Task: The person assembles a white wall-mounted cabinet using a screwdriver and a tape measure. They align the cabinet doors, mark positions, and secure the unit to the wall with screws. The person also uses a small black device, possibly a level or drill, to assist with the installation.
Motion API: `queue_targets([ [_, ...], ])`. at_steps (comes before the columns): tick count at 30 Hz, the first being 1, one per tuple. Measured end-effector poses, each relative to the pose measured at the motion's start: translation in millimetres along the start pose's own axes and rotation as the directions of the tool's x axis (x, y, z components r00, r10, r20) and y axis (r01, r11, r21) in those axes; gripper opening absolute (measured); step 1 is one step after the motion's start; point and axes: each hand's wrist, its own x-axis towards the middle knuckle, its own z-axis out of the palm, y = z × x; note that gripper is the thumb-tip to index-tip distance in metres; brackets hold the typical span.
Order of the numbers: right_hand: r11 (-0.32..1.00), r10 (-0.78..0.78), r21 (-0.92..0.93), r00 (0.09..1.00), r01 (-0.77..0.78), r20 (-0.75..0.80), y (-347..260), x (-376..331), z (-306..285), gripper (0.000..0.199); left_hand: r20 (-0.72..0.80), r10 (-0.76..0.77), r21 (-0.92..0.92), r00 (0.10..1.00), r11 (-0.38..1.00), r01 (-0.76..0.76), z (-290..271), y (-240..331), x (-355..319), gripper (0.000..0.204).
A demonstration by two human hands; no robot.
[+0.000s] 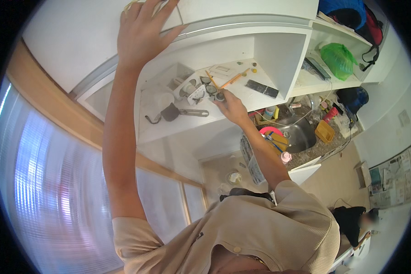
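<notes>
My left hand (144, 39) is raised against the white cabinet door (77, 34), fingers stretched and thumb apart. Something pale yellow shows by its fingertips, partly cut off at the frame's upper edge. Lower down, at the edge of an open white shelf (160, 130), my right hand (234, 108) has its fingers closed on a small dark round object (220, 97). Beside it lie a small white basket (197, 95) and round dark-centred pieces (211, 89). A grey cup-like piece (170, 112) and a flat grey metal tool (194, 112) rest to the left.
Orange-yellow sticks (235, 78) and a black bar (261, 88) lie on the shelf. To the right are a green bag (339, 60), a metal sink (302, 137) and a yellow tray (324, 132). A ribbed translucent panel (55, 182) stands at left. Another person (349, 223) is at lower right.
</notes>
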Motion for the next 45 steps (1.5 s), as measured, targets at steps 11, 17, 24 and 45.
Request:
queue_targets([
  [11, 0.998, -0.069, 0.007, 0.997, 0.07, -0.046, 12, 6, -2, 0.043, 0.124, -0.01, -0.286, 0.992, 0.957, 0.045, -19, -15, 1, 0.072],
  [17, 0.997, -0.077, 0.001, 0.994, 0.077, -0.08, 3, 8, -4, 0.041, 0.097, -0.095, -0.39, 0.991, 0.912, 0.126, -27, -12, -16, 0.052],
  [24, 0.998, -0.051, -0.046, 0.999, 0.05, -0.016, 1, 6, -1, 0.041, -0.122, -0.266, -0.226, 0.956, 0.946, 0.234, 10, 29, -78, 0.026],
  [45, 0.996, -0.074, -0.045, 0.996, 0.072, -0.045, 6, 5, 0, 0.041, -0.249, -0.529, -0.267, 0.811, 0.842, 0.468, 42, 81, -46, 0.009],
])
